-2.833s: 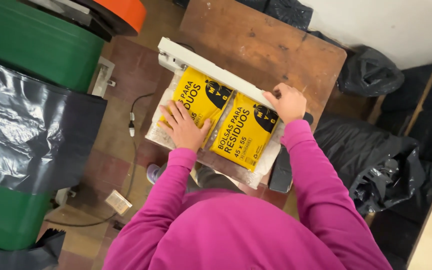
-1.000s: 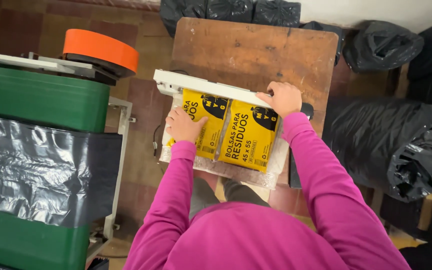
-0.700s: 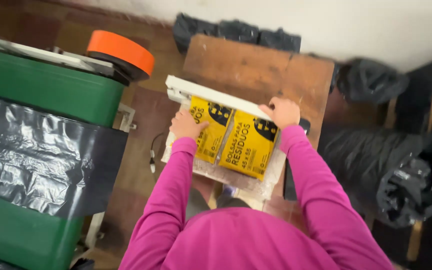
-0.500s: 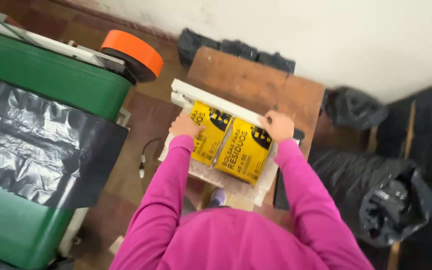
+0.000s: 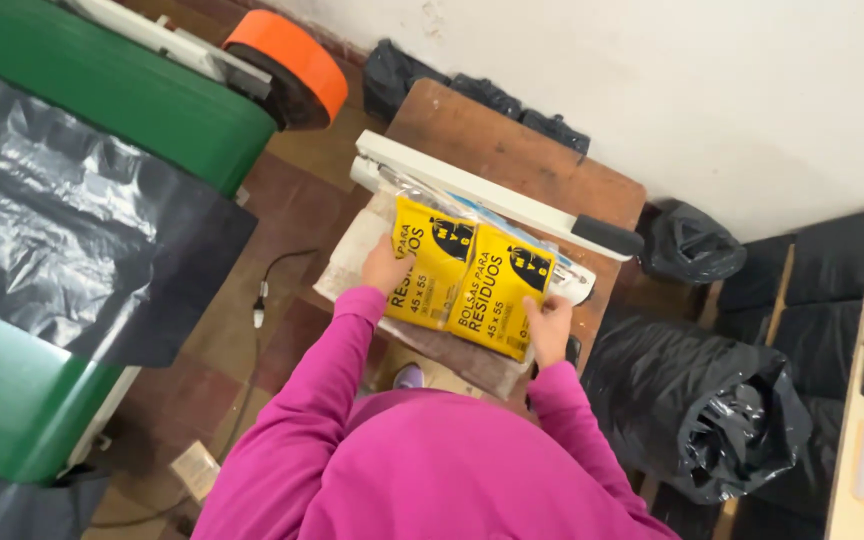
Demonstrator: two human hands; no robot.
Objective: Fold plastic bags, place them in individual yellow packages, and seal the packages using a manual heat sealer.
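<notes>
Head view: both hands (image 5: 388,268) (image 5: 549,326) grip glossy yellow plastic packets (image 5: 467,276).

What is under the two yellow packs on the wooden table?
The yellow packs lie in clear plastic wrap over pale sheets on the wooden table. Anything directly beneath them is covered.

Wooden table (image 5: 512,160) against the white wall (image 5: 672,90). Off the table's left edge: big green roll (image 5: 142,100) with an orange-rimmed disc (image 5: 297,60) at its far end, black plastic sheet (image 5: 82,230) draped below it. Power plug and cable (image 5: 262,300) on the tiled floor (image 5: 292,190). Black bags (image 5: 697,415) bunched off the table's right edge — more stacked at its far edge. Light wooden shelf edge (image 5: 862,380) at far right.
</notes>
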